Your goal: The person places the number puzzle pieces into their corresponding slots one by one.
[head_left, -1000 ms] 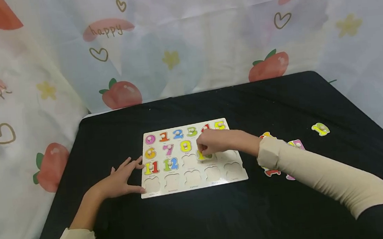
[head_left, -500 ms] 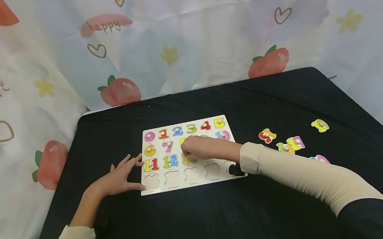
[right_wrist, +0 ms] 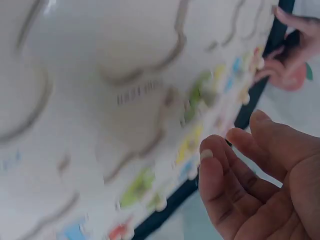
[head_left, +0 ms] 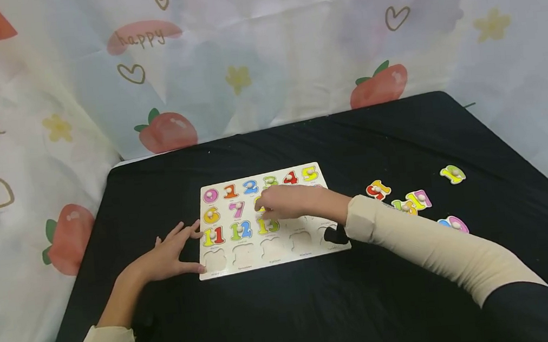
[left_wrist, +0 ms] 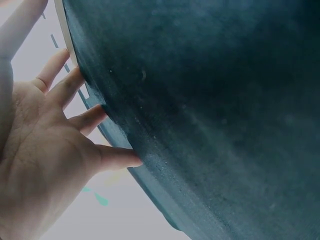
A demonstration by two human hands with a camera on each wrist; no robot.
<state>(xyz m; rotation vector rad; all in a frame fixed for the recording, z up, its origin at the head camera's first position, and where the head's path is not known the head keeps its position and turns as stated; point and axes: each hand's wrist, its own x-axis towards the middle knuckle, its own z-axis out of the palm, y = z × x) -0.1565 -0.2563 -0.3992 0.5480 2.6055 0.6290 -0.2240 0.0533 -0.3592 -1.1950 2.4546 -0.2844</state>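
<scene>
A pale number puzzle board (head_left: 223,203) lies on the black cloth, knobbed number pieces filling its upper rows. My left hand (head_left: 161,259) spreads its fingers at the board's left edge; in the left wrist view its thumb and fingers (left_wrist: 117,157) are straight and apart. Over the board's middle is my right hand (head_left: 288,202), just above the yellow-and-green 13 piece (head_left: 268,226), which sits in the third row. The right wrist view shows the thumb (right_wrist: 280,145) apart from loosely bent fingers, nothing between them. The hand hides part of the second row.
Right of the board lie several loose pieces: a red-and-orange piece (head_left: 378,189), a pink-and-yellow piece (head_left: 419,199), a blue-and-pink piece (head_left: 453,225) and a green-and-yellow piece (head_left: 452,174). Bare recesses (head_left: 244,255) line the bottom row. A printed curtain (head_left: 283,56) stands behind the table.
My right hand has moved left with the 13 piece, put it in the third row beside the 12 and let go, rising slightly. The left hand stays at the board's edge.
</scene>
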